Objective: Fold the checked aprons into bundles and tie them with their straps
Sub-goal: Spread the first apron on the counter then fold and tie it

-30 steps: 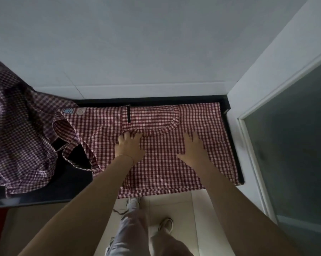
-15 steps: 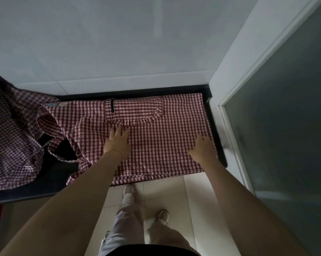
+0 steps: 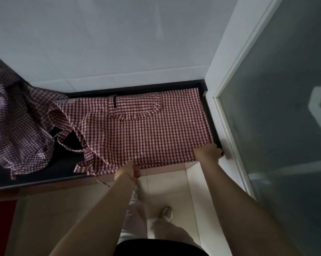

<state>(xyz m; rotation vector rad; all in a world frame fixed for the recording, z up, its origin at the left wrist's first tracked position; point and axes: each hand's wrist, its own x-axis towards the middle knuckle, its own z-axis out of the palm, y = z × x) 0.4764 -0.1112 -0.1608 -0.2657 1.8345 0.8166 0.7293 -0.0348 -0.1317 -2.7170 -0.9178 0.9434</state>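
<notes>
At nine o'clock a heap of checked aprons (image 3: 17,126) lies crumpled on the dark counter (image 3: 35,174), apparently waiting for folding. Toward the centre, the red checked apron (image 3: 146,133) is spread flat across the counter, pocket (image 3: 135,108) at twelve o'clock, its straps (image 3: 67,126) looping loose at its nine o'clock side, likely left free for tying later. One thin strap end (image 3: 102,182) dangles over the counter's front edge.

At six o'clock of the apron, the left hand (image 3: 127,170) takes hold of the near hem, fingers curled around or under the cloth edge; the exact pinch is hidden. At four o'clock, the right hand (image 3: 207,151) grasps the apron's near right corner, beside the white door frame (image 3: 228,108). Both grips sit along the near edge, with the whole cloth stretching away toward twelve o'clock, which suits lifting that edge for a fold away from the body.
</notes>
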